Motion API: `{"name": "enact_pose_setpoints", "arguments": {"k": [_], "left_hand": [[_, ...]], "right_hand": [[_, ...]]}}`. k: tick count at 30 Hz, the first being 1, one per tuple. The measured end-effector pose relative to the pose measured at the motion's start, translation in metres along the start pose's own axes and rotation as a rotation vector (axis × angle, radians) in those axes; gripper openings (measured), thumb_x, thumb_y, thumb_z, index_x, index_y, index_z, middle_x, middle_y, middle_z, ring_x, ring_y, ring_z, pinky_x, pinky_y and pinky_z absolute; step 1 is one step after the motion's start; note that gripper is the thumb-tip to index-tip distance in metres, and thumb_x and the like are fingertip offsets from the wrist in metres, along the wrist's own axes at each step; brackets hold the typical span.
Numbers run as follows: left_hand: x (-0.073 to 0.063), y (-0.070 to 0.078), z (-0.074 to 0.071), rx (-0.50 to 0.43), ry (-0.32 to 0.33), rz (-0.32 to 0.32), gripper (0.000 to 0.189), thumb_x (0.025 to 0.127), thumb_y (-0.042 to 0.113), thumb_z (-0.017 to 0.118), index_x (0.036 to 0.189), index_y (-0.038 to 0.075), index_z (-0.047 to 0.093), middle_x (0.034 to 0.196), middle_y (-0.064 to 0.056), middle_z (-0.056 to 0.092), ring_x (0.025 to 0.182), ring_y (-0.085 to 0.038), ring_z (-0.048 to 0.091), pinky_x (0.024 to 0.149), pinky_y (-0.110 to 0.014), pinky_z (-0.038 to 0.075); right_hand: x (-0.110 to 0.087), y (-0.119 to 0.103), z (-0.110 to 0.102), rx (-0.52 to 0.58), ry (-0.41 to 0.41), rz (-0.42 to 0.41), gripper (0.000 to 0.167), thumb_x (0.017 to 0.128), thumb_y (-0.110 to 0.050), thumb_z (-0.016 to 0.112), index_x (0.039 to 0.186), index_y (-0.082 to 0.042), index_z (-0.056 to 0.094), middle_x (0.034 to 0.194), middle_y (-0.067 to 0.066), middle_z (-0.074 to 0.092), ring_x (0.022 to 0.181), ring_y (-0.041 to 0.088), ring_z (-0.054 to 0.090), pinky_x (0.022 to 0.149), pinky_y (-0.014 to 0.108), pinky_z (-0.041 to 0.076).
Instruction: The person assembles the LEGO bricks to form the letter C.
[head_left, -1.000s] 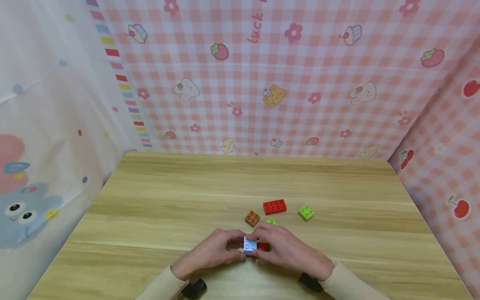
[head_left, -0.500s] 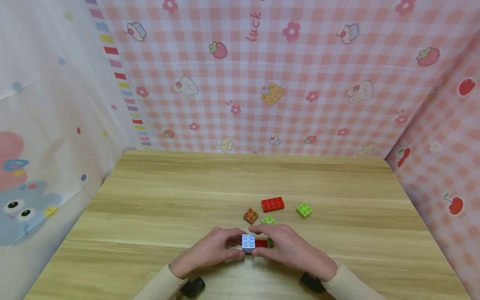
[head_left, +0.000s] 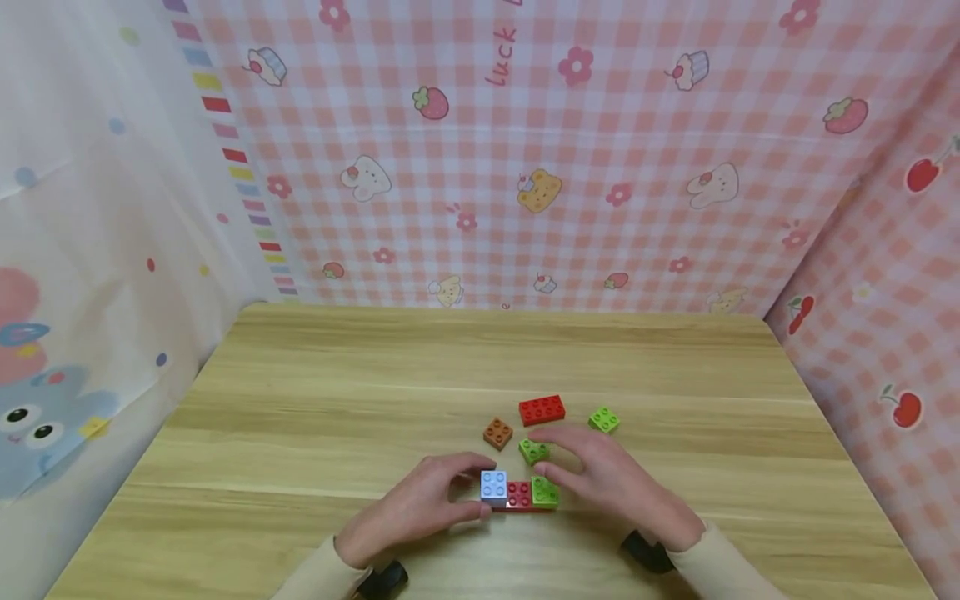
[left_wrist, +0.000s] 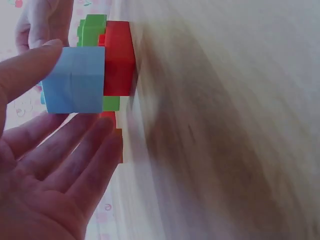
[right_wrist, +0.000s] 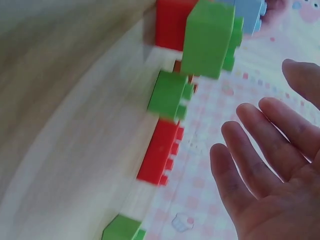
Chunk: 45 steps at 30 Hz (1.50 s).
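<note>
The right hand (head_left: 600,471) has its thumb and fingers spread apart with nothing between them, and in the right wrist view there is a gap from its fingertips to every brick; seen from the head, its thumb and index finger bracket the loose lime-green brick (head_left: 532,452), which lies on the wood-grain table (head_left: 337,375) just ahead and to the left of the palm, set at a slant with its studs up. That brick is well nearer to the right hand than to the left hand (head_left: 420,500), whose thumb and fingers hold the light-blue two-by-two brick (head_left: 493,492) from its near and far sides. The light-blue one sits on the left end of the long red base brick (head_left: 519,496), whose long axis runs left to right between the hands; bare red studs show in the middle, and the mounted lime-green brick (head_left: 550,493) caps the right end, just below the right thumb. The loose one thus lies just beyond the base's right half. Farther out, the orange-brown two-by-two brick (head_left: 497,434) lies to its left, the red two-by-four brick (head_left: 542,411) behind it, and the far lime-green brick (head_left: 604,419) off to the right, past the right hand's knuckles
</note>
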<state>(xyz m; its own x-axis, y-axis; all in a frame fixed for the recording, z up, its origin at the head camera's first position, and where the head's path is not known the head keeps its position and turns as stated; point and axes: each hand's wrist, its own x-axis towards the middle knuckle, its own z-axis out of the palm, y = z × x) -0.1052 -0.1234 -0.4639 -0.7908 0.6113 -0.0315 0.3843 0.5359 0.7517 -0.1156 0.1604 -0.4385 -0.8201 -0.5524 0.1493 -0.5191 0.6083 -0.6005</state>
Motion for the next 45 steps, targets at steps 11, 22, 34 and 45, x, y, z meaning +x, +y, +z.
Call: {"name": "enact_pose_setpoints", "arguments": {"k": [11,22,34,45], "left_hand": [[0.002,0.008,0.001,-0.022,0.047,0.035,0.041,0.090,0.030,0.081,0.126,0.014,0.067,0.119,0.005,0.071,0.108,-0.010,0.066,0.097,-0.033,0.055],[0.005,0.009,0.002,-0.057,0.033,0.011,0.032,0.093,0.025,0.080,0.121,0.015,0.068,0.113,0.007,0.072,0.106,-0.007,0.066,0.095,-0.029,0.055],[0.008,0.009,0.003,-0.057,0.041,0.018,0.033,0.093,0.025,0.080,0.122,0.015,0.068,0.114,0.007,0.072,0.106,-0.007,0.066,0.095,-0.031,0.056],[0.008,0.009,0.004,-0.044,0.037,-0.003,0.033,0.093,0.027,0.080,0.122,0.017,0.068,0.114,0.009,0.071,0.106,-0.006,0.065,0.095,-0.029,0.055]], "right_hand": [[-0.004,0.022,-0.013,-0.024,0.071,0.011,0.038,0.097,-0.020,0.075,0.133,-0.009,0.067,0.134,0.007,0.068,0.126,0.031,0.062,0.104,0.054,0.051],[-0.008,0.048,-0.028,-0.073,0.109,0.008,0.041,0.094,-0.013,0.077,0.132,-0.002,0.066,0.138,0.017,0.065,0.125,0.037,0.062,0.103,0.055,0.051],[-0.005,0.071,-0.046,-0.097,0.028,0.097,0.045,0.095,-0.019,0.077,0.135,-0.001,0.065,0.143,0.020,0.060,0.132,0.043,0.055,0.107,0.061,0.045],[-0.004,0.089,-0.055,-0.023,-0.068,0.176,0.052,0.096,-0.022,0.076,0.142,-0.004,0.060,0.145,0.018,0.059,0.137,0.043,0.050,0.111,0.063,0.041]]}}
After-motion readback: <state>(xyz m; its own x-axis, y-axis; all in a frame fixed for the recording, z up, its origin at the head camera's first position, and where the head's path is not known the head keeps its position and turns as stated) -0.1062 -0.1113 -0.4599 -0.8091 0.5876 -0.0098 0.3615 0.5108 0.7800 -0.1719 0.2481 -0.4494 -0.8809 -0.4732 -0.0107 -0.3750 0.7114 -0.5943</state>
